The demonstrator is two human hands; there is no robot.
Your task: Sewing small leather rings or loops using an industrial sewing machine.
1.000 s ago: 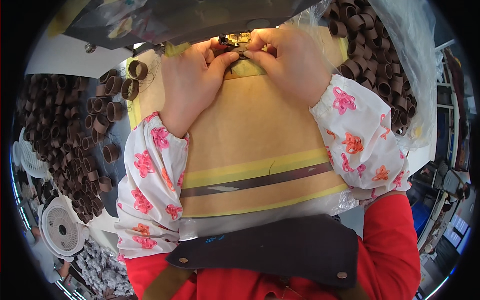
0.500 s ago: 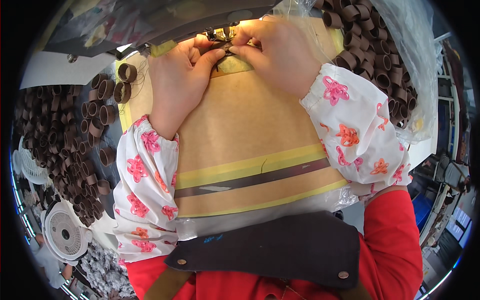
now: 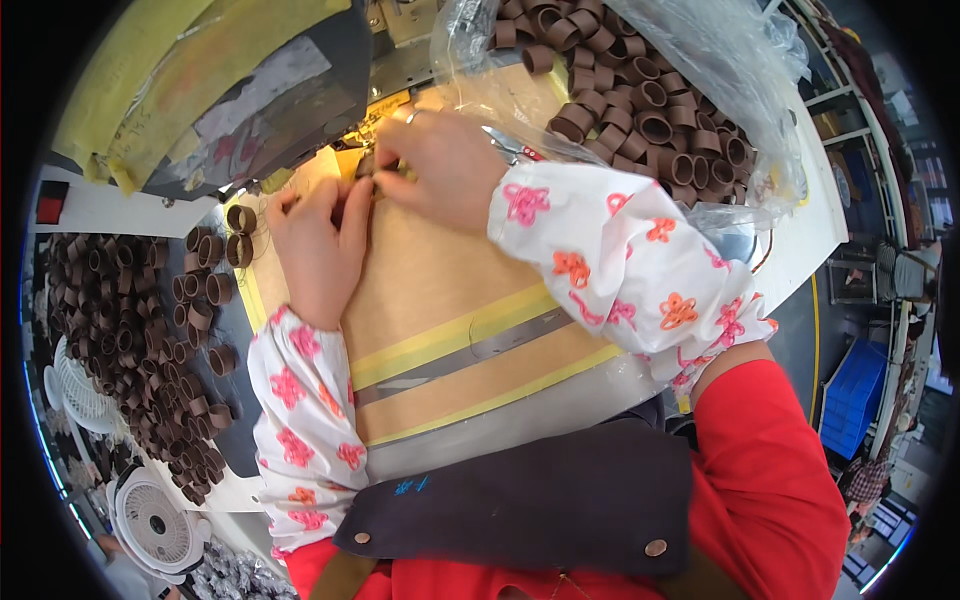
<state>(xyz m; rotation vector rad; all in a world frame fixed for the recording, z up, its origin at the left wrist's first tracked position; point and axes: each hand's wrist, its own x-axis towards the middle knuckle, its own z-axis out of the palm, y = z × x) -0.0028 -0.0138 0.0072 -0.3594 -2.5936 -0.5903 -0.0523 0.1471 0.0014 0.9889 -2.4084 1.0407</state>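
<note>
Further left in view than half a second ago sit both hands and the sewing machine (image 3: 325, 80). Tan surface (image 3: 430, 275) spreads before the machine; loose brown rings (image 3: 130, 320) lie to its left, more bagged rings (image 3: 655, 125) to its right. At its lit front, the right hand (image 3: 445, 165) is blurred, grip impossible to tell; the left hand (image 3: 320, 245) has its fingers parted, thumb tip beside a small dark piece (image 3: 366, 163) between the hands.
</note>
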